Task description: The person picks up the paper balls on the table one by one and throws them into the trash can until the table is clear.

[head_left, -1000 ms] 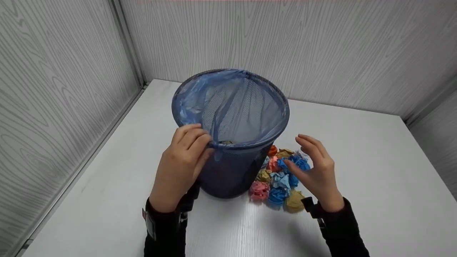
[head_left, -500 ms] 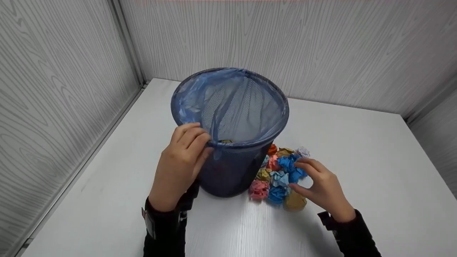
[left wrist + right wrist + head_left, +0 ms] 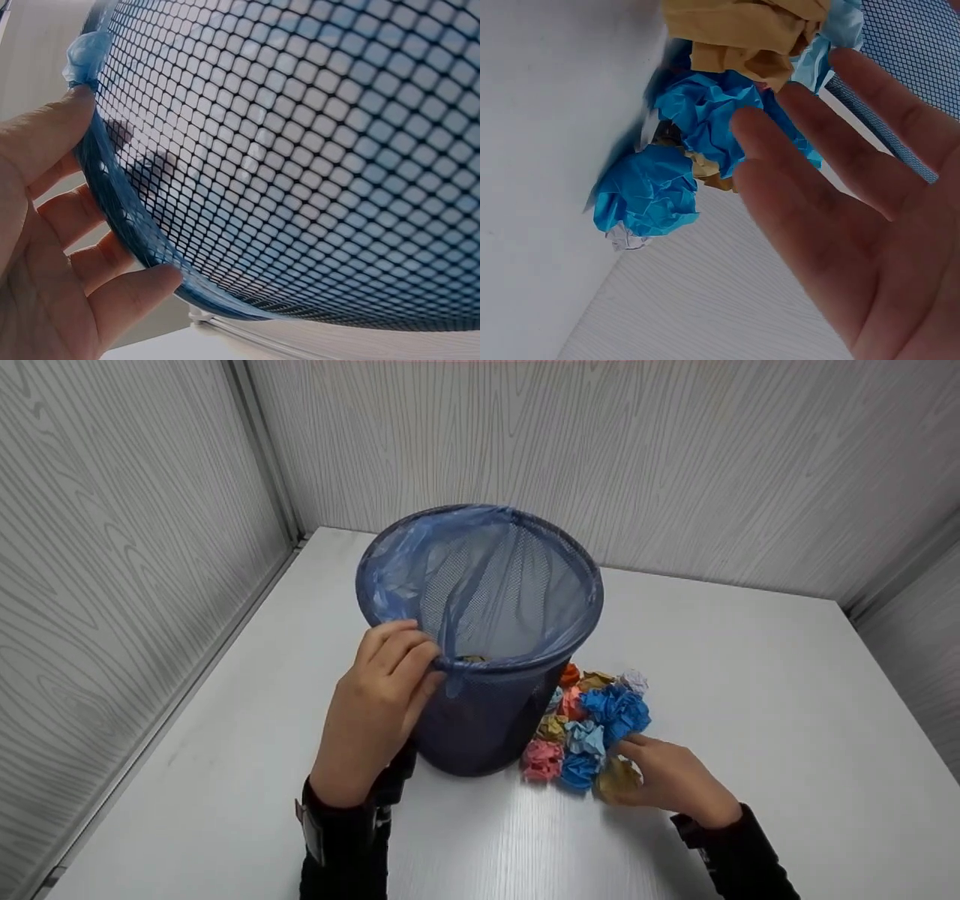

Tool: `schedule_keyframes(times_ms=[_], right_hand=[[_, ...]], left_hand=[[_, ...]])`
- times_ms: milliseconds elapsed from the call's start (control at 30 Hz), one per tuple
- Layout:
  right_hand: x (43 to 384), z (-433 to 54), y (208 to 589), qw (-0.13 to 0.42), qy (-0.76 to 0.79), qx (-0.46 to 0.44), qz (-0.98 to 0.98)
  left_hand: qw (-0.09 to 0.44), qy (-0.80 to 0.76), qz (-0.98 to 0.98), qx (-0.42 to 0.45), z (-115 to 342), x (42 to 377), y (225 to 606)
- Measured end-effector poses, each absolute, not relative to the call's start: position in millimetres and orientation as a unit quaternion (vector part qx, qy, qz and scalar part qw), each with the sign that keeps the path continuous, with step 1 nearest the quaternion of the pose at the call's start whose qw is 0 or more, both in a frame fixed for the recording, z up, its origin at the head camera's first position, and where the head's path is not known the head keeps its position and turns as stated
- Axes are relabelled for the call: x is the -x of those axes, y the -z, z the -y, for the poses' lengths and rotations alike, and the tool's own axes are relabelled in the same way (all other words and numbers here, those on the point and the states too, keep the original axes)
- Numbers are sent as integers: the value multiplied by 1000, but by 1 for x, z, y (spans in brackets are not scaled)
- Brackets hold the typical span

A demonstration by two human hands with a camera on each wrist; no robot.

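Note:
A dark mesh wastebasket [image 3: 480, 727] stands on the table, lined with a translucent blue plastic bag [image 3: 491, 604] folded over its rim. My left hand [image 3: 382, 705] grips the lined rim at the near left. In the left wrist view its thumb [image 3: 52, 127] presses beside a bunched knot of the bag [image 3: 86, 56]. To the basket's right lies a heap of crumpled paper balls. My right hand [image 3: 671, 776] is at the nearest tan paper ball [image 3: 616, 781], thumb and fingers to either side. In the right wrist view its fingers [image 3: 840, 142] are extended, fingertips right by that ball [image 3: 742, 34].
Blue [image 3: 619, 711], light blue [image 3: 583, 737], pink [image 3: 541, 761], orange and white paper balls crowd against the basket. Something yellowish shows at the bottom inside the bag. Wood-grain panels [image 3: 637, 465] enclose the white table [image 3: 765, 697] at back and sides.
My right hand has come down from above the heap to the nearest tan paper ball, its thumb and fingers drawing closer together. The left hand keeps its hold on the rim.

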State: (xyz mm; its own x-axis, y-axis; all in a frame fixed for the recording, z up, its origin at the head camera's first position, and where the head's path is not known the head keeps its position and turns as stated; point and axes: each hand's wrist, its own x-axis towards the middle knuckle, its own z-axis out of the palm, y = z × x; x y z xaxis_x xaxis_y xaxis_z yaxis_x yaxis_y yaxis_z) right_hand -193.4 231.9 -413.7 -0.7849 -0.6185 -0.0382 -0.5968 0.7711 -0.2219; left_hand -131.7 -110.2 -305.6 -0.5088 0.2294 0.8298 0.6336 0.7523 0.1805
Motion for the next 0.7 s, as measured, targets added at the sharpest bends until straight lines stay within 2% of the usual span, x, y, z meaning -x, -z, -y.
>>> schedule_keyframes(times_ms=[133, 367, 533, 633, 700], right_hand=[[195, -232, 418, 95, 92, 315, -940], [196, -232, 420, 110, 102, 320, -935], [195, -232, 411, 133, 105, 286, -943], [193, -234, 401, 131, 107, 263, -950], [191, -238, 394, 110, 104, 267, -952]], left_hand=[[424, 236, 836, 257, 110, 131, 305], [426, 245, 832, 258, 110, 132, 305], [428, 244, 832, 256, 110, 132, 305], [427, 240, 833, 255, 110, 132, 305], [428, 235, 835, 254, 110, 132, 305]])
